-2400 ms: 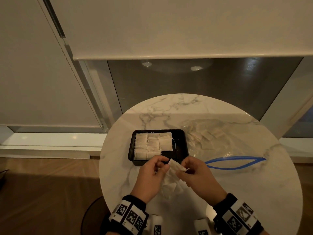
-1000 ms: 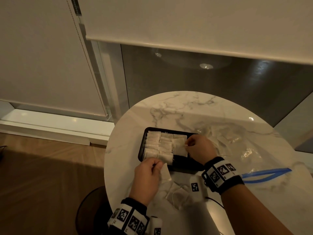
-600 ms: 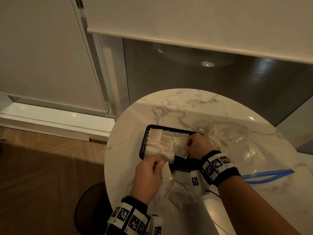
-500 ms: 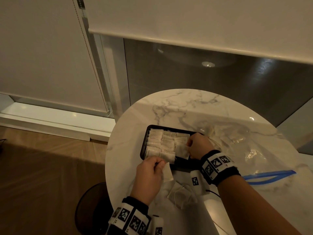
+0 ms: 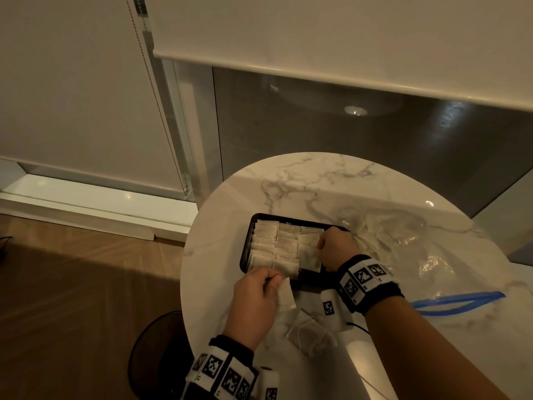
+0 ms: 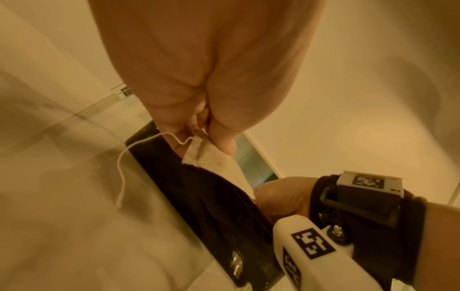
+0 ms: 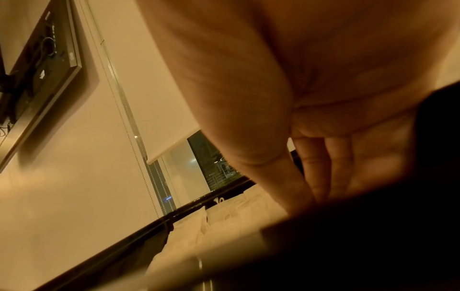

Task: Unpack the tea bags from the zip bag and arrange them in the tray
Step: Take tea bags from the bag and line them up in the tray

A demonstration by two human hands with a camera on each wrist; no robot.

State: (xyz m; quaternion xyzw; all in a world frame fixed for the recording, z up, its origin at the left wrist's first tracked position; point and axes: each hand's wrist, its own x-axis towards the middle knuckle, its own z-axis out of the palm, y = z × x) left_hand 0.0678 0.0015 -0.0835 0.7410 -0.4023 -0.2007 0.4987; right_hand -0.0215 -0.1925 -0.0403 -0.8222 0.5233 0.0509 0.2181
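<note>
A black tray [image 5: 245,249] on the round marble table holds rows of white tea bags [image 5: 272,245]. My right hand [image 5: 320,249] reaches over the tray's right side and pinches a tea bag [image 5: 309,256] that lies in the right-hand row. In the right wrist view its fingers [image 7: 313,167] point down onto the tea bags [image 7: 224,220]. My left hand [image 5: 278,284] hovers just in front of the tray and pinches another tea bag [image 5: 287,295] by its top; its string [image 6: 122,177] dangles. The clear zip bag [image 5: 403,241] with a blue zip [image 5: 461,301] lies to the right.
A few loose tea bags [image 5: 308,333] lie on the table [image 5: 288,183] in front of the tray, between my forearms. The table's left edge drops to a wooden floor [image 5: 72,284]. A window and roller blind [image 5: 317,39] stand behind the table.
My hands split apart in front of the tray; the right one carried a tea bag into the tray's right row and stays there. The left hand keeps holding its tea bag.
</note>
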